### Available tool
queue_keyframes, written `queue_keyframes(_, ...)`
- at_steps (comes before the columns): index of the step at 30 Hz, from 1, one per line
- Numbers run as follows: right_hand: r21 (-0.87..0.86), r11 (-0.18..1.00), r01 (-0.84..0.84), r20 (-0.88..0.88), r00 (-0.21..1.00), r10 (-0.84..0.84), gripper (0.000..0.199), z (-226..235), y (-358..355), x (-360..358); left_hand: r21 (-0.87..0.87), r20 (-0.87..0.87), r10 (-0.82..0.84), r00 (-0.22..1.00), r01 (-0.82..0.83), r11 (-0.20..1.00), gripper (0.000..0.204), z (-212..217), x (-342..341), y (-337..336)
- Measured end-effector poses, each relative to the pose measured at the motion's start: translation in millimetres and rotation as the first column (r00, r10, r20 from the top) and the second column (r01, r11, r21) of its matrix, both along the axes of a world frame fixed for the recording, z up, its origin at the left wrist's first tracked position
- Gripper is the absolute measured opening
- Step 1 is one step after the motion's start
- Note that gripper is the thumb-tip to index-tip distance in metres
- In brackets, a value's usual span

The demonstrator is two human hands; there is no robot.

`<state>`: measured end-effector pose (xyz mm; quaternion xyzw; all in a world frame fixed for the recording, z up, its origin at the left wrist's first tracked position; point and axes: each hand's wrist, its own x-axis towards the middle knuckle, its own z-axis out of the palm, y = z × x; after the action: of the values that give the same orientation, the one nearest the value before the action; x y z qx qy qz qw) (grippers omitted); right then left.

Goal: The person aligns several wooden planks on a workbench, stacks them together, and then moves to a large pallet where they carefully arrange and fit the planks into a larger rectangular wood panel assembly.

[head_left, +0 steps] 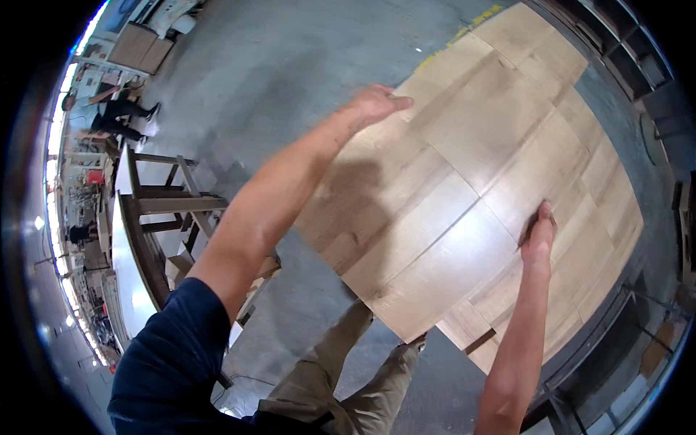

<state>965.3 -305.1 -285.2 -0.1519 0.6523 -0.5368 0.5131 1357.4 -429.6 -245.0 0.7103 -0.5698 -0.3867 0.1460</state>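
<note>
One navy sleeve (170, 355); left hand (377, 105) gripping one panel (442, 196); right hand (539, 235) atop it, grip unclear.

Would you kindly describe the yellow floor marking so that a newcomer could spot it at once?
Start with the large spread of pale wood-grain boards filling much of the picture's right half. Follow their upper left edge from the left hand toward the top; beside it lies the yellow marking. It is a thin, patchy stripe, its bright colour standing out against the grey floor.
</note>
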Motion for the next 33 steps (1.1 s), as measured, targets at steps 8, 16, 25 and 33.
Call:
queue_keyframes(8,-0.06,0.979,-0.196,0.387,0.899,0.204,0.059,-10.1,2.2,-21.9,-0.167,0.21,-0.012,0.978,0.048,0.985,0.071,14.9,-19.7,10.5)
queue_keyframes(16,0.043,0.995,-0.095,0.165,0.983,0.087,0.083,-69.5,126.1,-65.8,-0.558,0.13,-0.042,0.991,0.109,0.822,0.066,46.8,-85.8,216.2)
queue_keyframes(25,0.516,0.797,-0.312,0.33,0.932,0.152,0.03,-31.0,401.0,-87.5,0.183,0.231,0.416,0.88,-0.459,0.87,0.057,60.7,-60.9,576.4)
queue_keyframes(33,0.446,0.863,-0.236,0.234,0.962,0.142,0.021,72.3,526.2,-182.4,0.38,-0.071,0.735,0.675,-0.663,0.645,0.029,69.4,-74.4,638.2)
